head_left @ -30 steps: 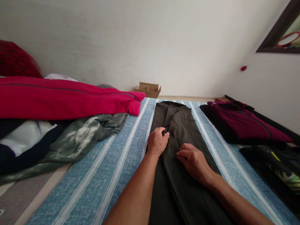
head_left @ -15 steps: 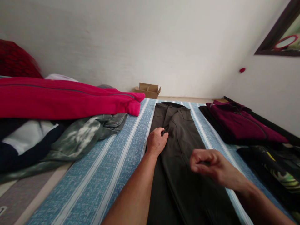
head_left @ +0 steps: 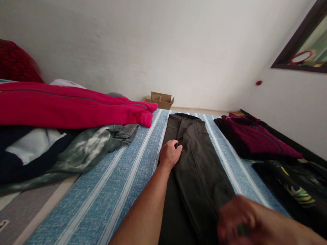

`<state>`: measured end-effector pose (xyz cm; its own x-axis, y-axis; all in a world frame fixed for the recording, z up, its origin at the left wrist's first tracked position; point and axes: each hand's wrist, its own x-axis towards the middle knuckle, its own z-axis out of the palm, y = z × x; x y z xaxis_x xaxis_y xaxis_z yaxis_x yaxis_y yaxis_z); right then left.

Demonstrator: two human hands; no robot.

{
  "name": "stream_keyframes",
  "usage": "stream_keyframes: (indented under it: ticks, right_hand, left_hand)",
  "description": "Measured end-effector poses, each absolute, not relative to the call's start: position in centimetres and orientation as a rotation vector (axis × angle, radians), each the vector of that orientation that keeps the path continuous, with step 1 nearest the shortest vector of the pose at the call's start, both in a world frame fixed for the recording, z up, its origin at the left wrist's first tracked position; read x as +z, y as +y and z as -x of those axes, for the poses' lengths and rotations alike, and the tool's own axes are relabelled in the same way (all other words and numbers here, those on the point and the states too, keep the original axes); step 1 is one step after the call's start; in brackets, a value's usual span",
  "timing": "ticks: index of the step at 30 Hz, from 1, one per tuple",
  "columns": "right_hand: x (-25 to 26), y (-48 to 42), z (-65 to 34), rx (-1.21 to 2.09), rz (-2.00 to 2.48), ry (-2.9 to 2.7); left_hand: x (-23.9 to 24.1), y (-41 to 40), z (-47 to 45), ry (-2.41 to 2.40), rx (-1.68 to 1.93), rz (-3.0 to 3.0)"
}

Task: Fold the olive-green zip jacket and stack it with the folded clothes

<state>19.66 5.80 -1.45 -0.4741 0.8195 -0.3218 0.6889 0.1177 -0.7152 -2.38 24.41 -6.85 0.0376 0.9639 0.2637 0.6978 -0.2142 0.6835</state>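
garment, dark, collar near far edge of striped sheet | left hand: fingers pinching garment | right hand: blurred, can't tell fingers' state

Garment ctr on sheet; clothes heap L, clothes stack R; box behind, by wall. L hand on garment, R hand nr its R edge.

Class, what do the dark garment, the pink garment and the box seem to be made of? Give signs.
Dark garment: smooth, matte cloth, perhaps synthetic; it lies in soft folds with fine seams.
Pink garment: soft, matte cloth, possibly fleece, judging by its thick, rounded folds; the fibre is unclear.
Box: most likely cardboard, plain brown and dull, with thin flaps.
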Motion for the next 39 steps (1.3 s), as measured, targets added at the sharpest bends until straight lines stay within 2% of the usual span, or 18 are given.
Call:
stream_keyframes:
  ticks: [2,5,10,17,25,31,39]
  right_hand:
    - [0.3,10.5,-16.9,1.02,1.403,-2.218]
    - [0.9,17.4,-14.6,0.365,1.292,-2.237]
    - [-0.6,26.5,-13.7,-0.122,1.406,-2.465]
    - [-1.2,31.4,-12.3,-0.031,1.358,-2.822]
    - [-1.8,31.5,-15.4,-0.027,1.387,-2.627]
    - [-2.6,31.5,-17.5,0.122,1.212,-2.386]
    - [-3.3,31.3,-18.0,0.107,1.129,-2.306]
  left_hand:
    - [-6.8,24.4,2.4,1.678,0.991,-1.953]
    - [-6.7,24.3,2.5,1.675,1.005,-1.937]
    - [-6.6,24.1,2.6,1.643,1.02,-1.926]
    - [-6.7,24.1,2.5,1.605,1.058,-1.906]
    - [-6.4,23.7,2.2,1.538,1.135,-2.055]
    - [-5.5,23.1,2.1,1.395,1.164,-2.089]
    - [-5.2,22.6,1.7,1.271,1.131,-1.998]
